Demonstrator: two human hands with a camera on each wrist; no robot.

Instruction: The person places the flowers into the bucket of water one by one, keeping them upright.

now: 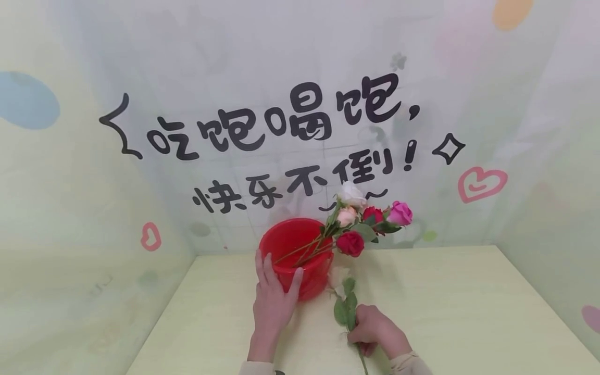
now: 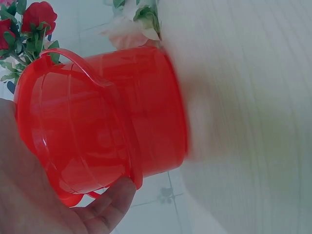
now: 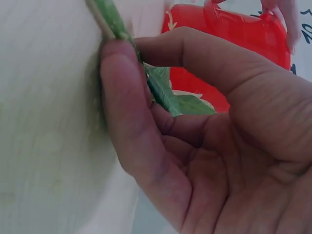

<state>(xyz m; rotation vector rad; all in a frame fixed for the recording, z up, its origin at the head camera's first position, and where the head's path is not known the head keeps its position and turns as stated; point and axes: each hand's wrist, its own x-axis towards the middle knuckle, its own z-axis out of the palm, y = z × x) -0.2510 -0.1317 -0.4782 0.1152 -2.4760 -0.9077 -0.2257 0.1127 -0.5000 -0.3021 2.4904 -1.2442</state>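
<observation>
A red plastic bucket [image 1: 315, 285] stands on the table, and my left hand [image 1: 274, 304] holds its near left side, thumb on the front rim and fingers along the left. The left wrist view shows the bucket's handle [image 2: 85, 68] folded down along its wall. Several roses lean out of the bucket to the right: a white rose [image 1: 351, 195], a pale pink rose [image 1: 347, 216], a red rose [image 1: 350, 244] and a magenta rose [image 1: 400, 213] among them. Right of the bucket, my right hand [image 1: 377, 330] pinches the leafy stem [image 3: 106, 18] of a pale rose [image 1: 338, 277], its bloom close beside the bucket.
The light wood-look table [image 1: 450, 307] extends left and right of the hands. Behind it rises a pale backdrop [image 1: 262, 52] with black lettering and coloured shapes, close to the bucket's far side. The leaning roses overhang the table at the bucket's right.
</observation>
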